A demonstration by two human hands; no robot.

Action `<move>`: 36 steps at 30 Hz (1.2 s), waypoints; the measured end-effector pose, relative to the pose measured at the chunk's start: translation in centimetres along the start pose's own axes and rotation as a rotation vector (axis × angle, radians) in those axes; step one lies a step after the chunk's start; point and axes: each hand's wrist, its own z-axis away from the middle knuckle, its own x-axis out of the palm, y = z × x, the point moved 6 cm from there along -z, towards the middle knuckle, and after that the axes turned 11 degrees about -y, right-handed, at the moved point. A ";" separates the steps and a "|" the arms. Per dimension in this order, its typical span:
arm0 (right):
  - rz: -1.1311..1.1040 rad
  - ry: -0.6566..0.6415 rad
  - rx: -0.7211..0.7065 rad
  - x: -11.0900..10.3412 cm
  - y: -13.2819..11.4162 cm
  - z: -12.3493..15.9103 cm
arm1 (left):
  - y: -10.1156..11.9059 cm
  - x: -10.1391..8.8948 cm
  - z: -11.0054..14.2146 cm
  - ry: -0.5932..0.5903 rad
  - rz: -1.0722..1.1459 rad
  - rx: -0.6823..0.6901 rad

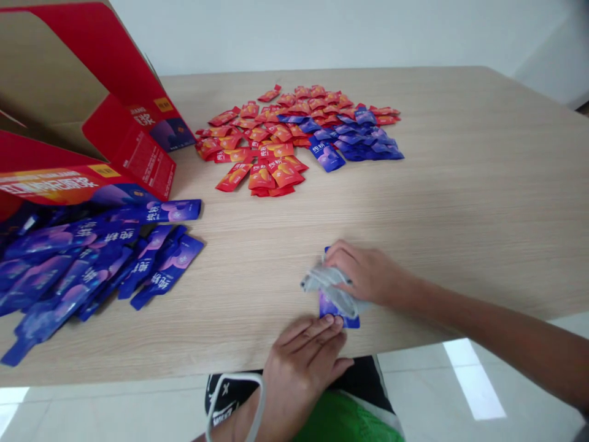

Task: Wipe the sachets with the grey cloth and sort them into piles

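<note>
Most of the view is taken up by a light wood-look table (460, 215). At its left, a red printed box (147, 150) is seen open, brown inside, with white characters and blue-and-orange artwork on its panels. Along the near side of the box, a loose pile of blue-purple pouches (87, 264) is spread, overlapping, ends pointing various ways. Farther back, right of the box, a wide heap of red-orange sachets (271, 132) is scattered. The right side of that heap is overlapped by a smaller cluster of blue sachets (368, 144).

At the near edge, the left hand (304, 362) is laid palm down, fingers straight and together; nothing is gripped, but one end of a blue-purple pouch is pressed by the fingertips. Beside that wrist, a white loop (238, 377) is seen. The right hand (361, 270) is closed around a bunched grey cloth (322, 279), blurred, held over the pouch's middle. The handled pouch (352, 321) is placed flat on the table near its front edge, in front of the torso, partly covered by cloth and fingers, well apart from both blue groups.
</note>
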 end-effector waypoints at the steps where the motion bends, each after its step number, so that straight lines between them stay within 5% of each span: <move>1: 0.038 0.030 0.055 -0.8 1.4 -0.9 | 0.0 0.0 0.0 0.000 -0.007 0.008; 4: 0.131 0.100 0.093 -3.2 3.2 -2.1 | -0.2 0.2 0.1 0.000 -0.009 0.003; 7: 0.082 0.179 -0.005 -4.2 0.9 -0.4 | -0.1 0.2 0.0 0.003 -0.004 0.004; 12: -0.011 0.025 -0.195 -0.3 -4.6 3.2 | -0.3 0.1 -0.1 -0.032 0.032 -0.060; 16: -0.024 -0.004 -0.050 0.7 -2.0 1.2 | 0.0 0.0 -0.2 -0.014 0.027 0.004; 21: 0.157 0.097 0.079 -2.8 2.2 -2.4 | 0.0 0.0 -0.2 -0.015 -0.010 0.009; 25: 0.098 0.219 -0.014 -4.4 -0.5 -0.3 | 0.0 0.0 -0.1 -0.002 -0.004 0.011; 30: 0.029 0.048 -0.207 -0.7 -5.8 3.3 | -0.4 0.2 0.1 -0.025 0.007 -0.094; 36: -0.016 0.024 -0.001 0.3 -1.4 0.5 | 0.0 0.0 -0.1 -0.034 0.028 -0.024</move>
